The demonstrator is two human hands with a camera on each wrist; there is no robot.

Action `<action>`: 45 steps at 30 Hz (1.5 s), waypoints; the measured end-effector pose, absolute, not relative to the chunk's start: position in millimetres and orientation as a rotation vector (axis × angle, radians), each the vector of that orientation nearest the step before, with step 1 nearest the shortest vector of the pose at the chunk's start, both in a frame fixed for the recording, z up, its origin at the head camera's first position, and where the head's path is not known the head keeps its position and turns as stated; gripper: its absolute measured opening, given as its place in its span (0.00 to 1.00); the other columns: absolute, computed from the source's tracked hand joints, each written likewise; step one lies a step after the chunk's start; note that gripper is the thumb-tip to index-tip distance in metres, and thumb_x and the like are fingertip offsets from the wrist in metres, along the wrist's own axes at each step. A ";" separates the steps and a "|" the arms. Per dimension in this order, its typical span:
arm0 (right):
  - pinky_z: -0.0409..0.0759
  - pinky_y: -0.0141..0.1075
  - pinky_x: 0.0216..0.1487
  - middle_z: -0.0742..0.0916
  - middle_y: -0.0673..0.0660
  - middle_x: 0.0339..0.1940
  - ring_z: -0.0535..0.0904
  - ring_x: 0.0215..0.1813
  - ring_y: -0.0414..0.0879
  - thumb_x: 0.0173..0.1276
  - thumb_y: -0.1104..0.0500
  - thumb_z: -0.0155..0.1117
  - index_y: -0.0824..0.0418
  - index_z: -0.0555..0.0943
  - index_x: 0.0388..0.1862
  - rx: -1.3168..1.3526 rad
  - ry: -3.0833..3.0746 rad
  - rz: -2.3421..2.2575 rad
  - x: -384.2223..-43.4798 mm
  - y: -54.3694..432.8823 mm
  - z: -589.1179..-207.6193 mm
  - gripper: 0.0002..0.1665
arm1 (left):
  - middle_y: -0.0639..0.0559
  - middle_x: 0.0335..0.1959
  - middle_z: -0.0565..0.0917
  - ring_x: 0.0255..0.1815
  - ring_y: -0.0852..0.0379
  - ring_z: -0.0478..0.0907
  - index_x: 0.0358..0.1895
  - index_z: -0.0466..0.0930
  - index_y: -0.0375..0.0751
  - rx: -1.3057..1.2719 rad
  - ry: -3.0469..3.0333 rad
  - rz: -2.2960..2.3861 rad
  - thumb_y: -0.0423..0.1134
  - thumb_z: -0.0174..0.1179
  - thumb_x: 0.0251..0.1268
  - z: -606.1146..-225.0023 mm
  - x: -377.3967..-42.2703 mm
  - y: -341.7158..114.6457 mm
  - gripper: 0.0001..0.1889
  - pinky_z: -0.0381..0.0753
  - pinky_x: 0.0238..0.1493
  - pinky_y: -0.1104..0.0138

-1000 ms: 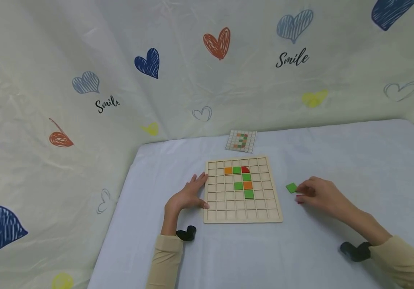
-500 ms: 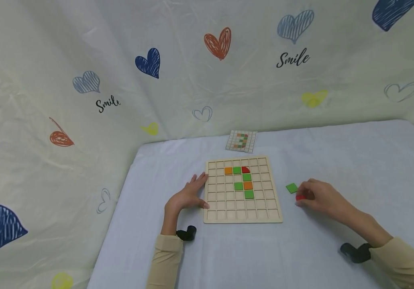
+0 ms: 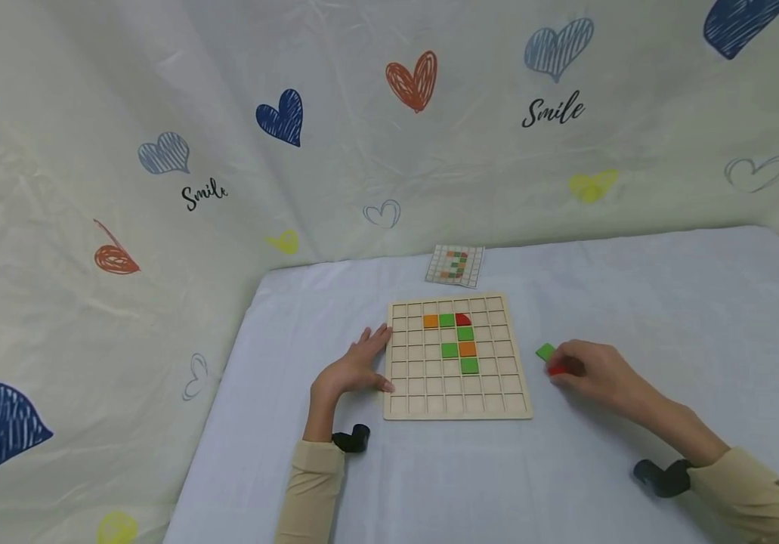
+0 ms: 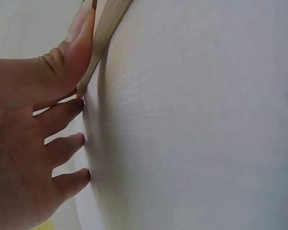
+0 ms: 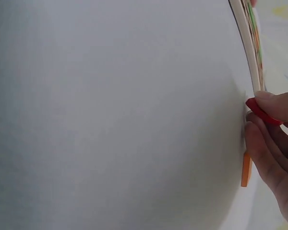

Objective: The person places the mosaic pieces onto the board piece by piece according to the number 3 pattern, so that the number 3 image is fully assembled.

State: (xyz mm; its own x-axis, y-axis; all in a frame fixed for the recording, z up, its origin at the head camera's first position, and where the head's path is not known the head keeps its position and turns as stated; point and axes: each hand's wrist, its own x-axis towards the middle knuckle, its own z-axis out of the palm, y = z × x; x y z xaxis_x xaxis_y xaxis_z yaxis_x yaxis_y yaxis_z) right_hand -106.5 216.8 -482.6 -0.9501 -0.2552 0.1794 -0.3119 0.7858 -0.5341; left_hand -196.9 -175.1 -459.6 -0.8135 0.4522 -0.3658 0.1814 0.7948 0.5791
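A square wooden grid board (image 3: 423,404) lies on the table with orange, green and red tiles set in several of its cells. My left hand (image 3: 353,366) rests against its left edge, fingers spread; in the left wrist view the thumb (image 4: 69,62) touches the board's rim. To the right of the board, my right hand (image 3: 600,374) pinches a red tile (image 5: 262,112) with a curved edge between thumb and fingers. A green tile (image 3: 545,352) lies just beyond those fingertips. An orange tile (image 5: 246,170) shows beside the right fingers in the right wrist view, hidden in the head view.
Behind the board lies a small pattern card (image 3: 455,266) printed with a coloured grid. White cloth (image 3: 471,483) covers the table, and a heart-printed curtain (image 3: 335,166) hangs at the back and left. Black wrist devices (image 3: 663,478) sit near both sleeves.
My right hand has picked at the red tile, turned it up between the fingers and shifted slightly left, partly covering the green tile. The left hand and the board keep their places.
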 end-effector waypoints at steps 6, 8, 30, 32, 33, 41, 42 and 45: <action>0.87 0.33 0.37 0.90 0.50 0.35 0.84 0.35 0.40 0.50 0.72 0.80 0.60 0.87 0.36 0.531 -2.764 0.906 -107.2 214.9 -483.7 0.15 | 0.49 0.86 0.47 0.87 0.45 0.35 0.84 0.49 0.42 0.460 2.482 0.724 0.36 0.78 0.54 -459.4 -197.3 -174.4 0.57 0.38 0.85 0.47; 0.87 0.32 0.38 0.90 0.50 0.36 0.84 0.37 0.38 0.50 0.74 0.79 0.60 0.88 0.37 0.557 -2.738 0.935 -107.3 214.7 -482.9 0.17 | 0.50 0.86 0.47 0.87 0.45 0.35 0.84 0.49 0.42 0.459 2.480 0.722 0.36 0.78 0.54 -459.4 -197.5 -174.1 0.57 0.38 0.85 0.47; 0.84 0.27 0.41 0.91 0.50 0.39 0.85 0.39 0.41 0.59 0.65 0.78 0.60 0.89 0.44 0.449 -2.908 1.261 -117.3 175.8 -470.1 0.13 | 0.51 0.86 0.46 0.87 0.46 0.34 0.84 0.48 0.43 0.450 2.472 0.725 0.36 0.78 0.54 -461.7 -198.9 -176.0 0.58 0.38 0.85 0.46; 0.84 0.26 0.41 0.91 0.51 0.40 0.86 0.39 0.41 0.59 0.64 0.78 0.60 0.89 0.45 0.440 -2.917 1.278 -118.0 172.6 -470.8 0.14 | 0.51 0.86 0.46 0.87 0.46 0.34 0.84 0.48 0.44 0.448 2.472 0.720 0.36 0.78 0.54 -462.5 -199.2 -176.1 0.58 0.39 0.85 0.46; 0.84 0.26 0.42 0.91 0.51 0.40 0.86 0.39 0.42 0.60 0.63 0.78 0.60 0.89 0.45 0.436 -2.920 1.291 -118.4 171.0 -471.3 0.13 | 0.52 0.86 0.46 0.87 0.46 0.34 0.85 0.48 0.44 0.446 2.470 0.721 0.36 0.78 0.54 -462.6 -199.3 -176.1 0.58 0.39 0.85 0.46; 0.85 0.25 0.41 0.92 0.54 0.41 0.87 0.39 0.42 0.61 0.63 0.78 0.63 0.89 0.46 0.504 -2.904 1.410 -122.6 156.1 -473.0 0.14 | 0.52 0.86 0.46 0.87 0.46 0.34 0.85 0.48 0.44 0.449 2.471 0.721 0.36 0.78 0.54 -462.4 -198.6 -176.4 0.58 0.39 0.85 0.47; 0.85 0.25 0.40 0.92 0.54 0.40 0.87 0.38 0.41 0.60 0.63 0.78 0.63 0.89 0.46 0.515 -2.903 1.413 -123.5 154.4 -473.7 0.14 | 0.52 0.86 0.46 0.87 0.45 0.34 0.84 0.48 0.44 0.452 2.472 0.722 0.36 0.78 0.54 -462.9 -199.0 -176.7 0.58 0.39 0.85 0.47; 0.85 0.25 0.40 0.92 0.52 0.39 0.86 0.37 0.40 0.60 0.63 0.79 0.62 0.90 0.45 0.519 -2.916 1.402 -125.8 148.9 -476.0 0.14 | 0.51 0.86 0.46 0.87 0.45 0.34 0.84 0.48 0.43 0.461 2.472 0.727 0.36 0.78 0.54 -463.4 -199.4 -177.3 0.58 0.38 0.85 0.47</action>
